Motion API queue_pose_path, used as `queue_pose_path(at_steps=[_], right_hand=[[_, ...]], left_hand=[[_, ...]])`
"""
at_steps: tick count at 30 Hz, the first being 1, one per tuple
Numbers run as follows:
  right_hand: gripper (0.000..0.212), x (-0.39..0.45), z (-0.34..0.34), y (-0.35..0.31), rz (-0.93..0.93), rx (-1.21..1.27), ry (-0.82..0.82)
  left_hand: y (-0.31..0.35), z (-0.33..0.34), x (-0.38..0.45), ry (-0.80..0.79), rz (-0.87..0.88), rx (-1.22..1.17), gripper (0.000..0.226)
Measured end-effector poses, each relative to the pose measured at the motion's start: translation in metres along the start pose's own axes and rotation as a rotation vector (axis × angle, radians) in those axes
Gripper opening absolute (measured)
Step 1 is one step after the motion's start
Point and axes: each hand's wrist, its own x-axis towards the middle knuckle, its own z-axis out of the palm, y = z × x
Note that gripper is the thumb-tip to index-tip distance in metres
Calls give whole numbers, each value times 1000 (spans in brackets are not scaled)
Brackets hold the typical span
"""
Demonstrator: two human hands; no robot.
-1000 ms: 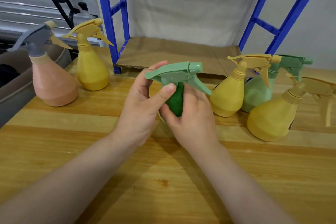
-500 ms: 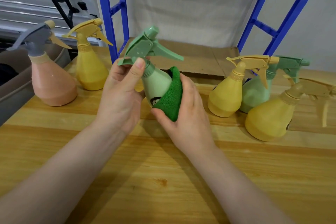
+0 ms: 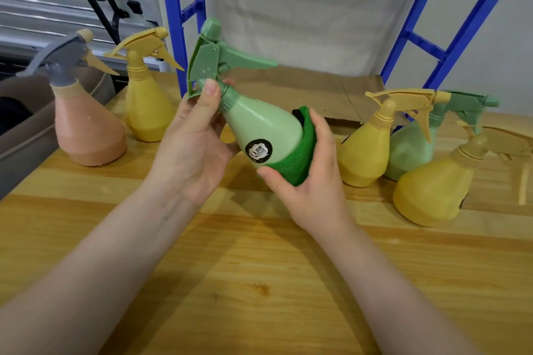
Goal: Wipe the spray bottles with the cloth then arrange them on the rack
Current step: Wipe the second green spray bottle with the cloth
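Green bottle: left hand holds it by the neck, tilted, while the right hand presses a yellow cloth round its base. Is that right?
Not quite. The cloth is green, not yellow, as the head view shows. The rest stands: the left hand holds the green bottle by the neck, tilted, and the right hand presses the cloth round its base.

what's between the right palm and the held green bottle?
The green cloth: in the head view it wraps the base of the green bottle, with the right hand cupped around it. The left hand holds the neck directly.
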Motion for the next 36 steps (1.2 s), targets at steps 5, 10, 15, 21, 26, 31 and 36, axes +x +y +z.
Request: queue_pose_path(at_steps=[5, 10, 15, 21, 26, 31, 36], right_hand=[[97, 3, -3, 3, 38, 165, 81], [97, 5, -3, -2, 101, 222, 108], [87, 6, -6, -3, 110, 253, 101], [81, 13, -19, -1, 227, 459, 8], [64, 14, -23, -3, 503, 713, -216], [67, 14, -25, -7, 730, 790, -462], [66, 13, -30, -15, 777, 776, -579]], left_hand=[[-6, 2, 0, -75, -11, -55, 33], [-9, 3, -3, -96, -51, -84, 42], [-6, 3, -3, -157, -71, -70, 43], [3, -4, 3, -308, -88, -6, 31], [15, -10, 6, -332, -18, 181, 50], [15, -16, 6, -395, -22, 237, 49], [17, -21, 7, -432, 25, 251, 39]])
